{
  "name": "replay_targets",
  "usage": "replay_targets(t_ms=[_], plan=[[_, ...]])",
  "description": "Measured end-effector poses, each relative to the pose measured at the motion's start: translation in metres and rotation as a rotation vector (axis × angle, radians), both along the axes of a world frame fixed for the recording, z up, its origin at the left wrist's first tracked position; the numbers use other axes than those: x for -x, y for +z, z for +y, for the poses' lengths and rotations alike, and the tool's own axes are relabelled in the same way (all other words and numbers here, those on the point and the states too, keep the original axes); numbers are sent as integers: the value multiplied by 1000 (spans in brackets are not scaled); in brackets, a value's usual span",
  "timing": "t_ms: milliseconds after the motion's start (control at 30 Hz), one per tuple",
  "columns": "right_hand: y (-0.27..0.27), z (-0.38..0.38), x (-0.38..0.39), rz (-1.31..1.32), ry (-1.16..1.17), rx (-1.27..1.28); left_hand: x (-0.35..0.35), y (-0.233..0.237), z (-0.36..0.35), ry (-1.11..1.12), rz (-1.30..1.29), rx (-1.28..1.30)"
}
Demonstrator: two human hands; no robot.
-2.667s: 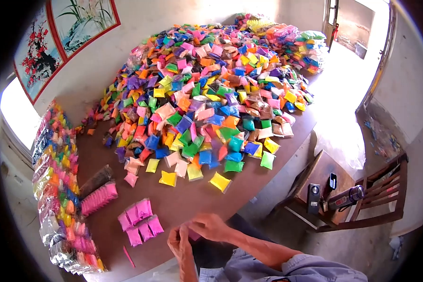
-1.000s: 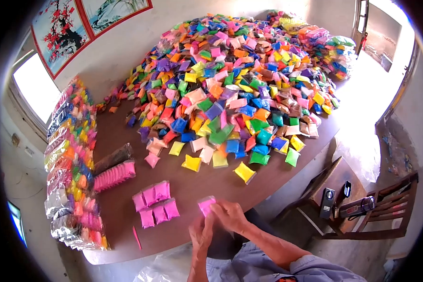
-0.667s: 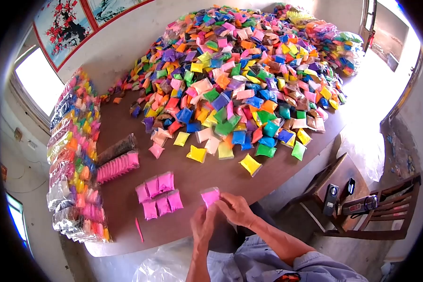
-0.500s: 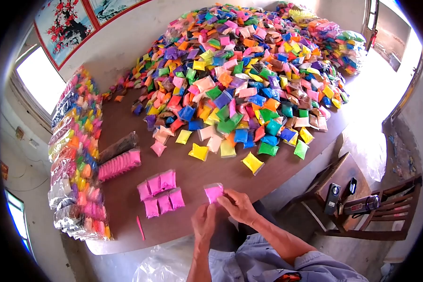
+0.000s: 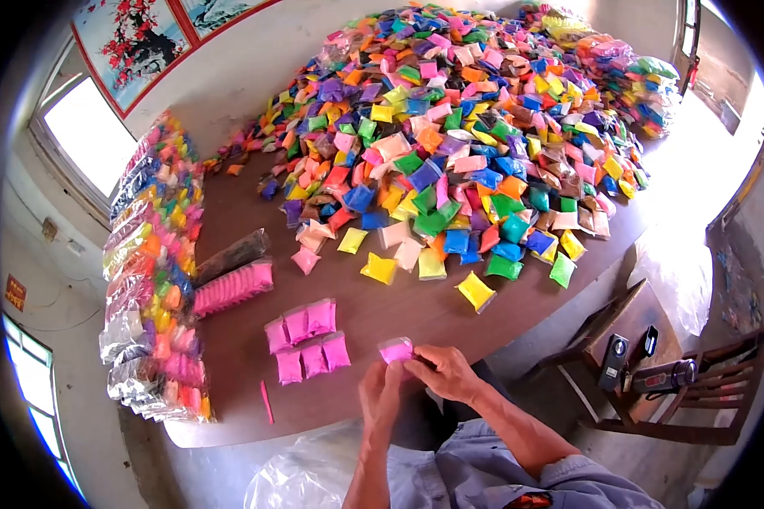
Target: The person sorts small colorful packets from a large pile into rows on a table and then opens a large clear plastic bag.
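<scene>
Brown tabletop (image 5: 399,314) fills my view. At its near edge the left hand (image 5: 380,392) and right hand (image 5: 443,373) meet, both pinching one pink packet (image 5: 396,349). Just left lies a sorted cluster (image 5: 307,339) of six pink ones. I judge most work remains, since the mixed heap (image 5: 467,144) covers the far half.

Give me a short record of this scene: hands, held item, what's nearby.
Left hand: fingers hold pink packet at its near edge
Right hand: fingers grip same packet from the right
Beside hands: six pink packets in two rows on the table
Farther back: large heap of multicoloured packets
Table's left edge: filled clear bags stacked
</scene>
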State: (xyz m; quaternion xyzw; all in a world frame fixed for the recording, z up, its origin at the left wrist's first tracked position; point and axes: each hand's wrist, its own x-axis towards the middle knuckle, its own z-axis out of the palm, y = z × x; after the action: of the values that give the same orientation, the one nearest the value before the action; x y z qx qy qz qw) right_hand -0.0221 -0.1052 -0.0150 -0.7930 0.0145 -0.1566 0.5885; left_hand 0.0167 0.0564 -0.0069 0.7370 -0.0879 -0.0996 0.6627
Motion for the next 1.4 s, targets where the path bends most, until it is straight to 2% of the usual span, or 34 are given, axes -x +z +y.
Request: replay_targets(t_ms=[200, 267, 400, 467, 567, 767, 800, 867, 1067, 1167, 1400], plan=[[4, 2, -2, 43, -20, -28, -2, -15, 4, 40, -23, -75], [2, 2, -3, 41, -70, -35, -2, -15, 6, 10, -145, -216], [-7, 0, -3, 57, -61, -11, 2, 3, -1, 6, -71, -180], [-7, 0, -2, 49, -50, 15, 4, 6, -6, 69, -5, 43], [1, 1, 0, 71, -11, -15, 1, 3, 0, 54, -10, -91], [1, 1, -1, 93, -50, -148, 0, -7, 3, 49, -58, -166], [1, 2, -1, 80, -59, -137, 1, -6, 1, 43, -57, -166], [-1, 1, -2, 69, -77, -123, 4, 0, -4, 90, 25, 12], [1, 4, 0, 34, -42, -69, 2, 5, 0, 97, 3, -76], [3, 5, -1, 26, -38, -35, 0, -10, 3, 107, -12, -41], [-1, 7, -3, 1, -84, -50, -1, 3, 0, 40, 59, -2]])
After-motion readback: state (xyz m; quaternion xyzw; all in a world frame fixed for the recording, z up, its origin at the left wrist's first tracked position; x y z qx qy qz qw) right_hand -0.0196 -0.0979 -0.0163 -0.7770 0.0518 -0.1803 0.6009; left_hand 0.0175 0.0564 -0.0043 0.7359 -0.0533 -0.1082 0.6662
